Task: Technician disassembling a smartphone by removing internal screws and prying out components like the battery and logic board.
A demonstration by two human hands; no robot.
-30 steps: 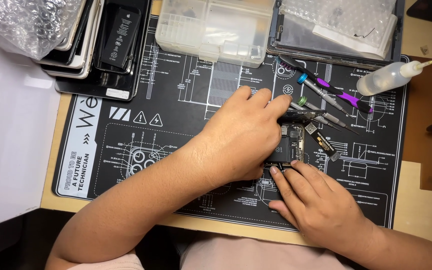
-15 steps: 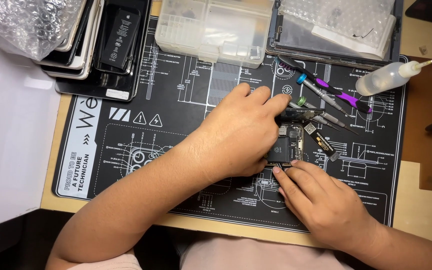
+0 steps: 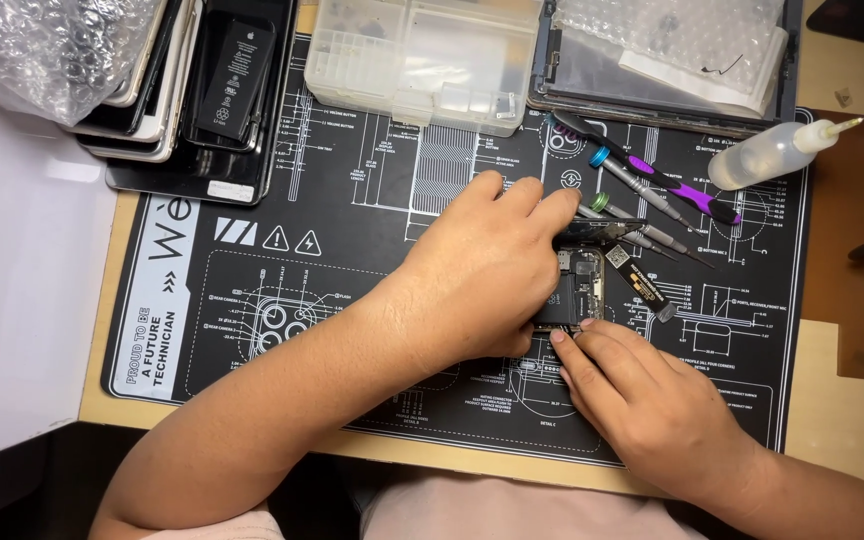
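Note:
An opened phone [image 3: 580,285] with its circuit board showing lies on a black repair mat [image 3: 352,230]. My left hand [image 3: 482,270] covers the phone's left side and grips it, fingers reaching over its top edge. From below, my right hand [image 3: 642,395] presses its fingertips against the phone's lower edge. A small black part with a label [image 3: 636,280] lies just right of the phone. Whether my right hand holds a tool is hidden.
Several screwdrivers [image 3: 652,190] lie on the mat above right of the phone. Beside them rests a clear squeeze bottle [image 3: 772,152]. A clear parts box [image 3: 422,60], a tray with bubble wrap [image 3: 672,50] and stacked phones with a battery [image 3: 202,90] line the far side.
My right hand's fingertips have shifted slightly along the phone's lower edge. My left hand stays in place on the phone.

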